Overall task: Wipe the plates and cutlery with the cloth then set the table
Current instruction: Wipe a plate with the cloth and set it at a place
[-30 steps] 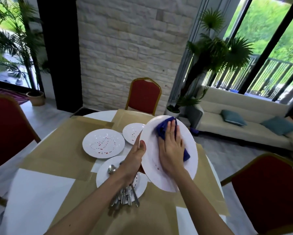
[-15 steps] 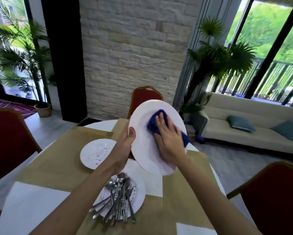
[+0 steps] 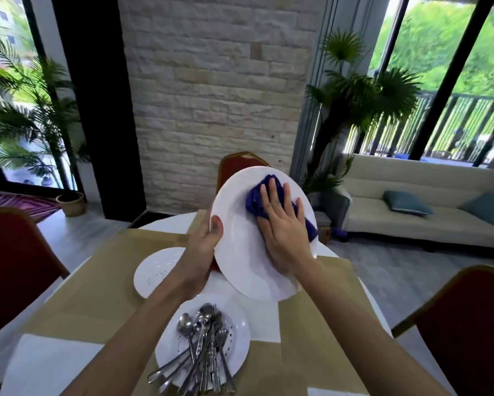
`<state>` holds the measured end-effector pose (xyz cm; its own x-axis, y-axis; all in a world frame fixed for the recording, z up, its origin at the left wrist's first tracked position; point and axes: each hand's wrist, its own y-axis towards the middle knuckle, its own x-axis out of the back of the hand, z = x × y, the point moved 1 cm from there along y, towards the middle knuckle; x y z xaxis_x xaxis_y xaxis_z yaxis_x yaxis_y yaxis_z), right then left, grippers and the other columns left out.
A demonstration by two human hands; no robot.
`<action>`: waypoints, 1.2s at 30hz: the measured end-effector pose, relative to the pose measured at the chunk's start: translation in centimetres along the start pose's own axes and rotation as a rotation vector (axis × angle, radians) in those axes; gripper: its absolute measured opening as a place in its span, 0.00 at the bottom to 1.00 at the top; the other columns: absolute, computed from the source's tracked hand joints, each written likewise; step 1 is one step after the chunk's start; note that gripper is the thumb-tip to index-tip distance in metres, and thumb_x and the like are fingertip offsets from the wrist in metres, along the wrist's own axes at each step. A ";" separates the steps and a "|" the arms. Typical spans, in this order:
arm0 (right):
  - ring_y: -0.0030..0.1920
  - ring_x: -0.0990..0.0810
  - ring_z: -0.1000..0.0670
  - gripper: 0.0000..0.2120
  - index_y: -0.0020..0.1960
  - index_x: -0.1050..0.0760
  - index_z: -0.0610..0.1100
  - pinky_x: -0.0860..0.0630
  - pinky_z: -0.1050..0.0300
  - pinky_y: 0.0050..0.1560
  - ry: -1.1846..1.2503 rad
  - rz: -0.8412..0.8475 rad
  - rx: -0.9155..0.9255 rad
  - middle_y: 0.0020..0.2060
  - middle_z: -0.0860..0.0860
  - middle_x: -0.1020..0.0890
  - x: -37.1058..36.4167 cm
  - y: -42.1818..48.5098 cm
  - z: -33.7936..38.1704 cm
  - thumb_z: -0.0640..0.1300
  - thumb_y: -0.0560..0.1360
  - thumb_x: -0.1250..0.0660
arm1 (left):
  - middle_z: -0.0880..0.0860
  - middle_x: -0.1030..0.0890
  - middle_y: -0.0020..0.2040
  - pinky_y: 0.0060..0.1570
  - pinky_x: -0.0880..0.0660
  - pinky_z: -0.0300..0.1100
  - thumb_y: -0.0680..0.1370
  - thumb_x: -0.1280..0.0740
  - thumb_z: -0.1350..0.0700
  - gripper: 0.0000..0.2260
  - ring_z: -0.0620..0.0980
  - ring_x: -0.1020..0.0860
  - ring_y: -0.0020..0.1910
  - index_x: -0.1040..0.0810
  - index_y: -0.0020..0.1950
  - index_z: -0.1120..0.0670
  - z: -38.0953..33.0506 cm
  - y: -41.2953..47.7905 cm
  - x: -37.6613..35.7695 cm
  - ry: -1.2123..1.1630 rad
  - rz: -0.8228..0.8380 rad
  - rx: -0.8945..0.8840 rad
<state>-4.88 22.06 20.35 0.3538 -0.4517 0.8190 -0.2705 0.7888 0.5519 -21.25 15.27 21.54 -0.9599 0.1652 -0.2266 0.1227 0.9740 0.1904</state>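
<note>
Large white plate [image 3: 245, 267] raised, tilted, blue cloth [image 3: 254, 200] flat against it, cutlery [image 3: 205, 352] heaped on speckled plate [image 3: 240, 337]

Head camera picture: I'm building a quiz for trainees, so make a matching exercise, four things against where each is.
1 cloth
2 cutlery
3 big plate
4 spotted plate

A lying on the table, untouched
B under the right hand
C piled on the near plate
D gripped by the left hand

Pairs: 1-B, 2-C, 3-D, 4-A

Blue cloth [image 3: 255, 200], white plate [image 3: 240, 252]
</note>
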 end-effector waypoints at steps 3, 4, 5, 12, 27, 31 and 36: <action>0.76 0.66 0.54 0.29 0.75 0.65 0.55 0.68 0.51 0.73 0.060 -0.077 0.135 0.74 0.62 0.65 -0.3 0.4 1.9 0.55 0.79 0.56 | 0.44 0.19 0.60 0.52 0.22 0.54 0.80 0.49 0.43 0.14 0.48 0.20 0.57 0.29 0.61 0.35 0.7 -0.4 -0.6 0.026 0.049 0.061; 0.76 0.65 0.54 0.29 0.75 0.65 0.54 0.67 0.48 0.74 0.047 -0.114 0.123 0.74 0.62 0.64 -0.5 0.7 1.5 0.55 0.79 0.55 | 0.43 0.19 0.59 0.52 0.22 0.54 0.79 0.49 0.43 0.13 0.47 0.19 0.56 0.29 0.60 0.34 0.7 -0.6 -0.6 0.040 0.062 0.063; 0.76 0.64 0.53 0.29 0.76 0.64 0.54 0.66 0.44 0.74 0.044 -0.161 0.041 0.74 0.61 0.64 -0.6 1.2 0.7 0.55 0.79 0.55 | 0.42 0.19 0.58 0.49 0.22 0.52 0.79 0.49 0.42 0.13 0.46 0.19 0.55 0.30 0.60 0.33 0.7 -0.7 -0.5 0.056 0.075 0.062; 0.76 0.64 0.53 0.30 0.77 0.64 0.52 0.65 0.48 0.74 0.104 -0.238 0.053 0.76 0.54 0.59 -1.8 0.6 2.3 0.56 0.80 0.54 | 0.40 0.20 0.59 0.51 0.23 0.51 0.80 0.49 0.43 0.13 0.42 0.20 0.55 0.31 0.61 0.33 0.5 -0.5 -0.3 0.127 0.111 0.070; 0.57 0.27 0.48 0.24 0.70 0.34 0.44 0.33 0.53 0.56 0.587 0.000 -0.182 0.59 0.48 0.23 -1.3 -5.3 5.7 0.52 0.78 0.52 | 0.52 0.23 0.64 0.57 0.24 0.51 0.82 0.48 0.49 0.12 0.54 0.23 0.62 0.29 0.60 0.36 1.0 1.9 -1.0 -0.071 -0.154 -0.145; 0.47 0.28 0.52 0.19 0.63 0.26 0.39 0.36 0.63 0.49 0.431 0.043 0.094 0.49 0.47 0.19 0.0 -6.4 4.2 0.42 0.75 0.46 | 0.49 0.21 0.60 0.42 0.21 0.43 0.83 0.48 0.47 0.14 0.51 0.21 0.55 0.32 0.67 0.42 0.5 2.4 1.1 -0.062 -0.256 -0.151; 0.57 0.20 0.40 0.28 0.66 0.25 0.38 0.26 0.45 0.60 0.093 0.054 -0.028 0.64 0.41 0.23 0.5 -3.7 -3.0 0.47 0.72 0.49 | 0.50 0.22 0.62 0.30 0.24 0.40 0.75 0.46 0.39 0.18 0.54 0.21 0.55 0.31 0.64 0.36 0.6 1.2 1.4 0.000 -0.142 -0.141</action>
<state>-1.02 20.17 18.20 0.4217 -0.3682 0.8286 -0.2667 0.8231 0.5015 -22.27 16.79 20.92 -0.9651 0.0282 -0.2605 -0.0498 0.9563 0.2881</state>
